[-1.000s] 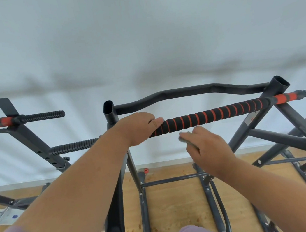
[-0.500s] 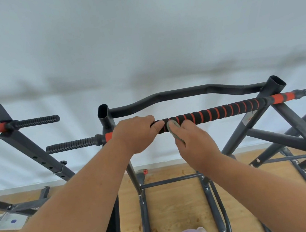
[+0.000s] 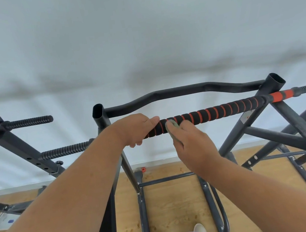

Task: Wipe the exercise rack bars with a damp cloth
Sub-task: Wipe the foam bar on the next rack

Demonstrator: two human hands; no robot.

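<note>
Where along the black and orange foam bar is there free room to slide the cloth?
Free: the black and orange foam bar from the right hand to its right upright. Crowded: leftward, where the left hand grips beside the grey-green cloth.

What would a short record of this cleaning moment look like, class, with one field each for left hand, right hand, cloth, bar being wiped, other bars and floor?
left hand: left hand grips the foam-wrapped bar
right hand: right hand holds the cloth against that bar
cloth: grey-green cloth, mostly hidden by the fingers
bar being wiped: black foam-wrapped bar with orange spiral stripe
other bars: curved black bar behind; ribbed black handles at left
floor: wooden floor below the frame
</note>
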